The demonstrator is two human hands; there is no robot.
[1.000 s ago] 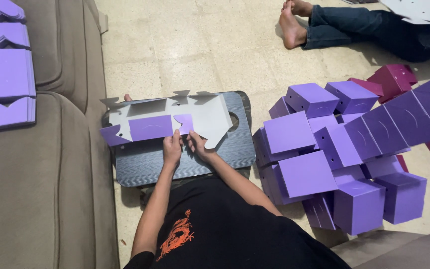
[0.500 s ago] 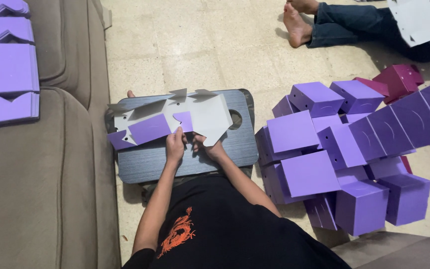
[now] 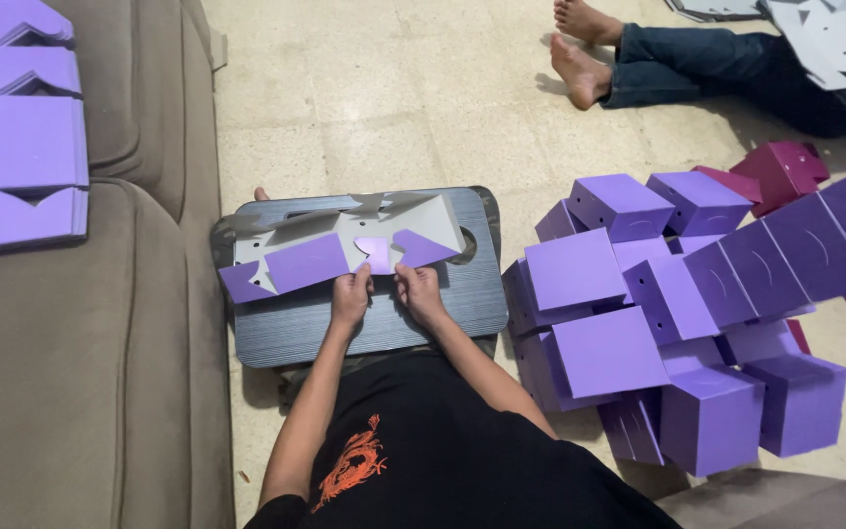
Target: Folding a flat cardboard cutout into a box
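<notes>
Your left hand point(image 3: 350, 297) and right hand point(image 3: 418, 291) both pinch the near edge of the flat cardboard cutout point(image 3: 345, 245), which lies on the dark lap tray point(image 3: 384, 323) over your legs. Only its purple flaps are folded in, so this box looks barely begun. A heap of finished purple boxes point(image 3: 658, 313) sits to your right; flat purple sheets point(image 3: 17, 127) wait on the sofa point(image 3: 70, 392).

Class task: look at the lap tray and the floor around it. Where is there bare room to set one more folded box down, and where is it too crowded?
Free: the tray's front strip left of the left hand; the tiled floor between the sofa and another person's feet. Crowded: the tray's middle under the flat cardboard sheet; the floor to the right, heaped with purple boxes.
</notes>
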